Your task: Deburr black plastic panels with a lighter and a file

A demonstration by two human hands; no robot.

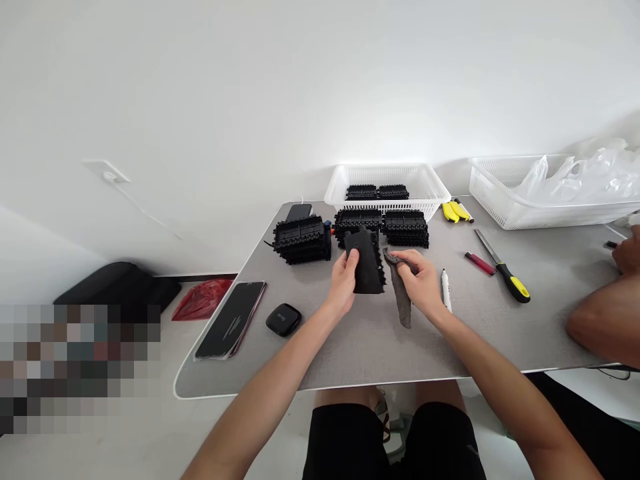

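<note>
My left hand (344, 280) is closed on the left edge of a flat black plastic part (369, 267) with a toothed right side, tilted up above the table. Just right of it, my right hand (419, 279) pinches a dark grey cloth (401, 297), whose loose end hangs down towards the tabletop. A small gap shows between cloth and part. Behind them stand stacks of similar black parts: one on the left (301, 239), one in the middle (357, 219) and one on the right (406, 228).
More black parts lie in a white basket (387, 172). Another basket (505, 215) holds plastic bags. A phone (231, 320), black case (283, 320), marker (446, 290), dark red stick (480, 263), file (504, 270) and yellow tools (455, 212) lie about. A co-worker's arm (607, 307) rests at right.
</note>
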